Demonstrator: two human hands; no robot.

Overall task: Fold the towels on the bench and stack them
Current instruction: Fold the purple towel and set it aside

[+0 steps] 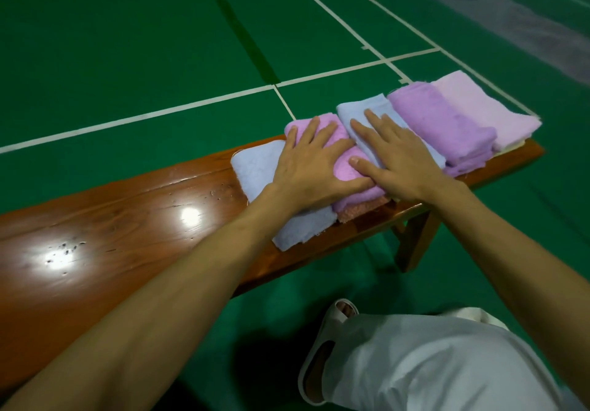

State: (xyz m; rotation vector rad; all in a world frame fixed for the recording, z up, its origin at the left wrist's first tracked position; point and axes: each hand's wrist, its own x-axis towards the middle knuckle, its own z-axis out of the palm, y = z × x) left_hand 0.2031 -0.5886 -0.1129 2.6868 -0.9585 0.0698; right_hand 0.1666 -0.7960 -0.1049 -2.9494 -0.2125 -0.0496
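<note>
- Pressing down flat, your left hand [306,168] lies on a folded purple towel [344,171], fingers straight and spread, holding nothing.
- Your right hand [394,158] lies flat too, on the blue towel [354,108] just beside it. Its thumb touches the purple towel.
- A second blue towel [252,168] sticks out under your left wrist, and a bit of orange cloth [357,211] peeks from below the purple one.
- Farther right, a far purple towel [437,116] and a pink towel [479,104] lie folded, overlapping in a row.
- All rest on the right end of the shiny brown bench [127,219], over a green floor [127,43].
</note>
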